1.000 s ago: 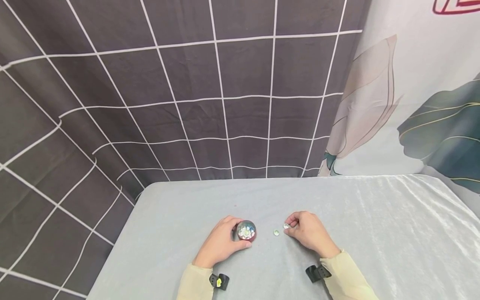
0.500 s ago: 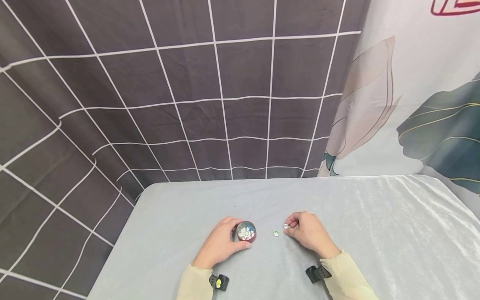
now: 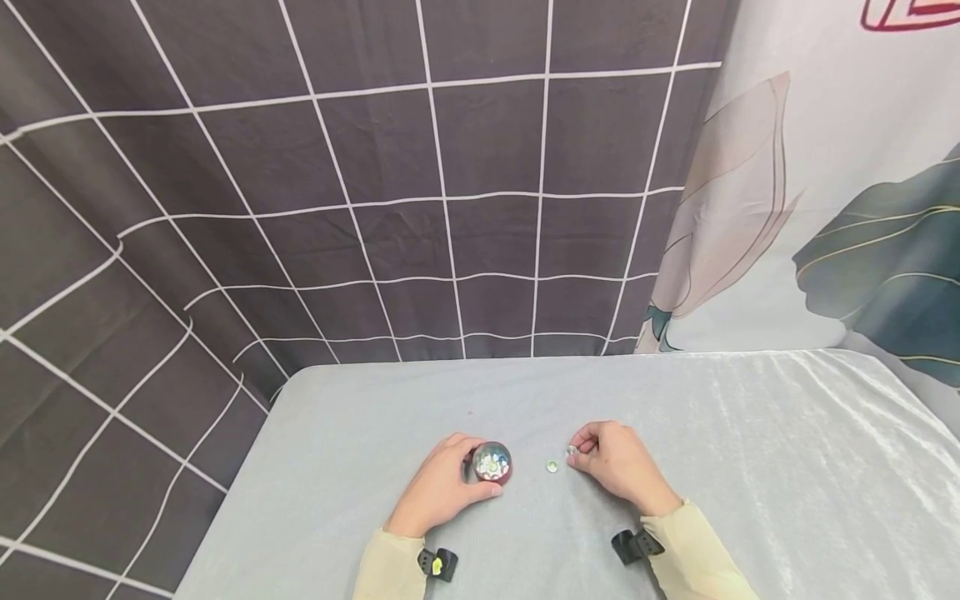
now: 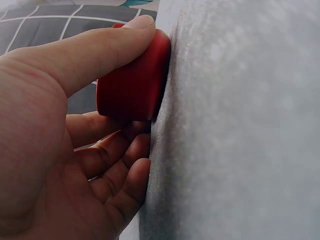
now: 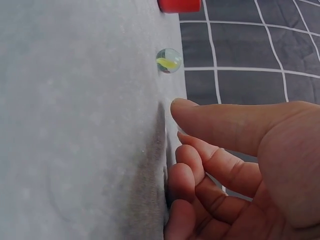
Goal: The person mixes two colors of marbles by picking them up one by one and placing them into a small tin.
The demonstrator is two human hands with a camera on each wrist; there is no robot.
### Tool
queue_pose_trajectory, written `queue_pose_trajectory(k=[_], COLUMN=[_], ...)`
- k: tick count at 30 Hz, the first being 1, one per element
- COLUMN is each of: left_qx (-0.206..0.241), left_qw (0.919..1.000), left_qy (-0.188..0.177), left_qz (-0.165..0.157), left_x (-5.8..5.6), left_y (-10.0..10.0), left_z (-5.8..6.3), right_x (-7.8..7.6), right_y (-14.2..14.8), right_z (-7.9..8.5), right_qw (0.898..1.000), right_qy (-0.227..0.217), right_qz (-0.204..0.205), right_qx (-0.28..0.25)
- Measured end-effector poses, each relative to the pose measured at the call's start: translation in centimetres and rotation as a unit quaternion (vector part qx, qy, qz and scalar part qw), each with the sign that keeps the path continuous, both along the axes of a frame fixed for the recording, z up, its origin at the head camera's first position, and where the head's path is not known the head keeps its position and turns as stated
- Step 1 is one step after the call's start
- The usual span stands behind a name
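In the head view my left hand (image 3: 444,483) grips a short red cylinder (image 4: 131,85) with a shiny, silver-patterned round top, its thumb on the near side and fingers on the far side. The left wrist view shows the cylinder's red wall low against the cloth. My right hand (image 3: 618,467) pinches a small clear marble (image 3: 572,450) between thumb and fingertips at the tablecloth; the thumb mostly hides this marble in the right wrist view. A glass marble (image 5: 169,61) with a yellow-green swirl lies on the cloth between the hands, nearer the right one.
A pale grey velvety cloth (image 3: 360,433) covers the table. Behind it hangs a dark curtain (image 3: 487,233) with white grid lines, and a white leaf-printed curtain (image 3: 757,292) is at the right. Both wrists carry black cameras on straps.
My right fingertips have shifted slightly, and less of the marble between them shows now. The left hand and the red cylinder stay in place.
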State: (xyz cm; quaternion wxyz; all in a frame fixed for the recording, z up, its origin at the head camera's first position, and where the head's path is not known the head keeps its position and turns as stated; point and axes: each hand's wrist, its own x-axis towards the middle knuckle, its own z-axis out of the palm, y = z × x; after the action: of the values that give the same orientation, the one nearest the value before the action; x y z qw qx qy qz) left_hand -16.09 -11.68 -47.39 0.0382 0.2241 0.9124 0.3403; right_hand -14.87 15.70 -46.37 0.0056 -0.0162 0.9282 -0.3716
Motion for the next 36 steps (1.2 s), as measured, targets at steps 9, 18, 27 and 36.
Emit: queue_pose_trajectory(k=[9, 18, 27, 36], left_qx=[-0.001, -0.001, 0.003, 0.003], left_qw=[1.0, 1.0, 1.0, 1.0], left_qy=[0.003, 0.003, 0.001, 0.001], left_qz=[-0.003, -0.003, -0.003, -0.001], left_x=[0.1, 0.1, 0.1, 0.0], left_y=[-0.1, 0.0, 0.0, 0.0], left_z=[0.0, 0.1, 0.0, -0.2], right_x=[-0.1, -0.2, -0.1, -0.1], right_y=[0.2, 0.2, -0.1, -0.5], right_z=[0.4, 0.7, 1.1, 1.5], right_qw=[1.0, 1.0, 0.999, 0.999], right_qy=[0.012, 0.025, 0.029, 0.029], right_qz=[0.006, 0.012, 0.014, 0.016], right_qx=[0.001, 0.004, 0.002, -0.001])
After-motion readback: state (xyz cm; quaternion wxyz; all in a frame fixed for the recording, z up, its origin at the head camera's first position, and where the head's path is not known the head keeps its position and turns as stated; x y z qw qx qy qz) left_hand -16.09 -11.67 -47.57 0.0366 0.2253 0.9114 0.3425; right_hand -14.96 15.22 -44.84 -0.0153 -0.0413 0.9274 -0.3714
